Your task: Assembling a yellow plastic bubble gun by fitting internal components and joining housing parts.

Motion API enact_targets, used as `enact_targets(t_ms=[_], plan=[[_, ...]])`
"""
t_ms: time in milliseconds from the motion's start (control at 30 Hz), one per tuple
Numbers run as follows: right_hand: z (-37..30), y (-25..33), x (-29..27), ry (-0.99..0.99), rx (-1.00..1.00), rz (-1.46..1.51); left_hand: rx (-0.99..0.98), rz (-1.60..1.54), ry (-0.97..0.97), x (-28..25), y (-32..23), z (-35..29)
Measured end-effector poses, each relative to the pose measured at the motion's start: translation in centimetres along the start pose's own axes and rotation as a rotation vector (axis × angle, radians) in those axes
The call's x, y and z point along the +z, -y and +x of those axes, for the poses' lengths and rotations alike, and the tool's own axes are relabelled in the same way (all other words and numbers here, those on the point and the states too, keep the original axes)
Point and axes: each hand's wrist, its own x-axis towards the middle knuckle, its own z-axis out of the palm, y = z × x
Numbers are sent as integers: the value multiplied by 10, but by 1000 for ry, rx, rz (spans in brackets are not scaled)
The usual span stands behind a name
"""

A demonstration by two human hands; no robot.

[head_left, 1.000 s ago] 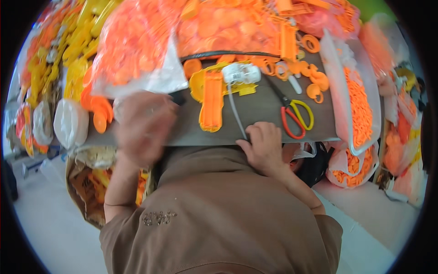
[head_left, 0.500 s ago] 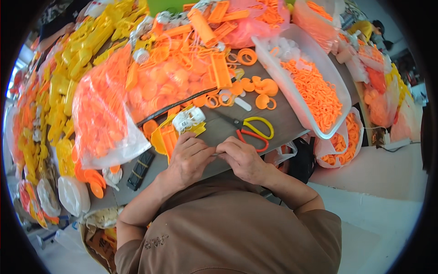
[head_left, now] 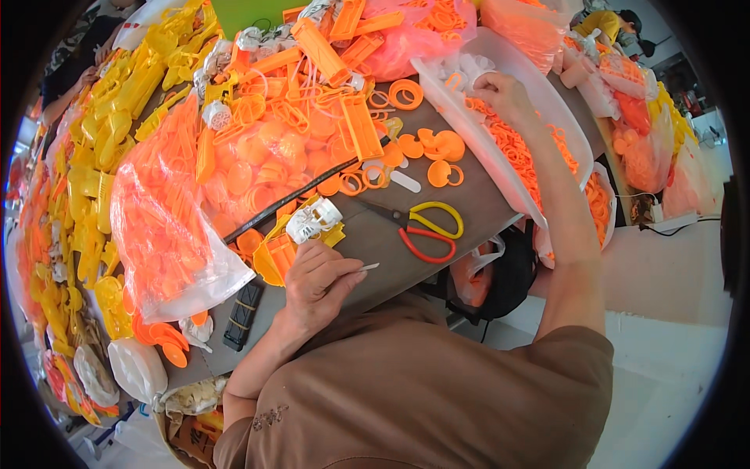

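Observation:
Near the table's front edge, my left hand [head_left: 316, 285] is closed, pinching a small, thin white strip [head_left: 369, 267] between thumb and forefinger. Just beyond it lies a yellow-and-orange plastic part [head_left: 283, 259] with a white cylindrical piece [head_left: 314, 221] on top. My right hand [head_left: 504, 94] reaches into a long white plastic bin [head_left: 578, 129], its fingers curled down where small orange plastic pieces [head_left: 519, 160] meet white pieces [head_left: 466, 69]. What its fingertips grip, if anything, is hidden. Scissors [head_left: 426, 227] with one yellow and one red handle lie between the hands.
Clear bags of orange parts [head_left: 168, 211] and heaped yellow parts [head_left: 117, 117] cover the left side. Orange rings [head_left: 405, 94] and discs sit mid-table. A black rod [head_left: 293, 199] crosses the bags. Beside my left forearm lies a black block [head_left: 244, 314]. At far left, another person's arm [head_left: 78, 86] shows.
My hands, together at the table edge before, have parted. My right hand has moved up and right into the bin; my left stays near the edge with the white strip now visible.

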Motion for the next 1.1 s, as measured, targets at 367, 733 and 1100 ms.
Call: enact_targets(t_ms=[367,733,1100], plan=[[53,-39,37,187,-35,-236,-26,-62,12,0,4,-2],[33,-38,24,293,39,-25,-42,-60,21,3,0,-3],[2,-4,3,-76,-37,110,-134,-81,-45,-8,-6,-7]])
